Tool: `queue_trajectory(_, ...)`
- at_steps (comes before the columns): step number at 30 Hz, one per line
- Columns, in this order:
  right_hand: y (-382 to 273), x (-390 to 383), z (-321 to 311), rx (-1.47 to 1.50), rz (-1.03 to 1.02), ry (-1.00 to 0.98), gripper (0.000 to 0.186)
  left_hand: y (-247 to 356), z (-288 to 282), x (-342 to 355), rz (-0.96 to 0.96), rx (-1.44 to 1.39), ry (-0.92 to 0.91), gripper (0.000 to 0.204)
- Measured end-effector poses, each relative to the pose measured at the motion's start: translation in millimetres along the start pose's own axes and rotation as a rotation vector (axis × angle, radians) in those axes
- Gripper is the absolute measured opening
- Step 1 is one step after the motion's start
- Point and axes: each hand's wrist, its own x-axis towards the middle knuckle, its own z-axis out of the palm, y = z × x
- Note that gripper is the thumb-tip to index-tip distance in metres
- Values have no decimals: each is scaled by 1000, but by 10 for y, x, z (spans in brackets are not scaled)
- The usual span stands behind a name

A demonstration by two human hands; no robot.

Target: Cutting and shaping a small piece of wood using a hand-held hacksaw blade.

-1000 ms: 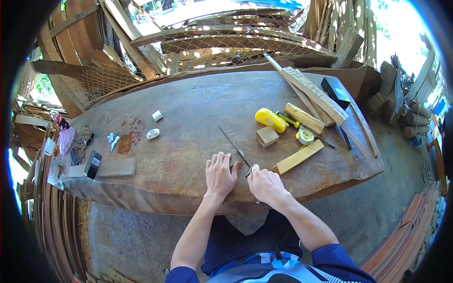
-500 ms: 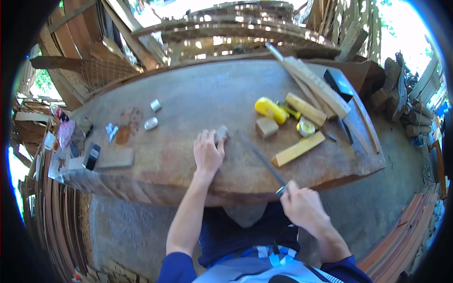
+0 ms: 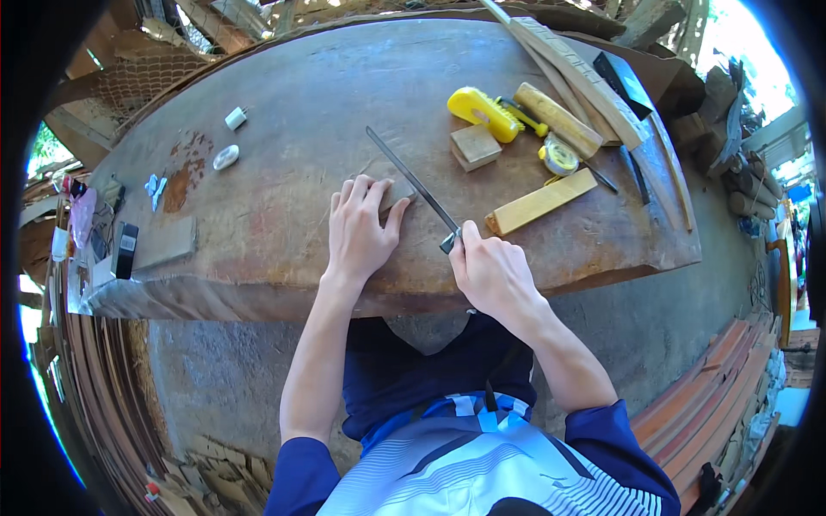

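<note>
My left hand [image 3: 360, 230] rests on the tabletop, its fingers and thumb around a small grey block [image 3: 398, 194] and partly covering it. In my right hand [image 3: 497, 268] is a long, narrow, dark metal blade [image 3: 411, 179], gripped near the table's front edge; the fist hides most of its handle. The blade slants away to the far left, passing close to the block's right side. Whether blade and block touch, I cannot tell. Right of the blade lies a yellow-toned wooden bar [image 3: 542, 203], and beyond it a square wooden block [image 3: 475, 148].
A yellow-handled tool [image 3: 483, 112], a tape measure [image 3: 559, 156] and wooden lengths [image 3: 578, 77] lie on the right. At left are a white cylinder [image 3: 236, 119], a whitish oval object [image 3: 226, 157], a flat grey slab [image 3: 168, 242] and a black box [image 3: 125, 251].
My right hand has moved left and away from me, bringing the blade beside the grey block. My left hand still holds the block. The view has tilted downward.
</note>
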Motion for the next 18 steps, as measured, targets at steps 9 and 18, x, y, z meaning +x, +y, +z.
queue_trajectory(9,-60,56,98,-78,42,-12,26,-5,66,22,-16,-84,28,36)
queue_trajectory(18,-192,-2,124,-56,80,-41,24,-67,69,-45,17,-91,64,34)
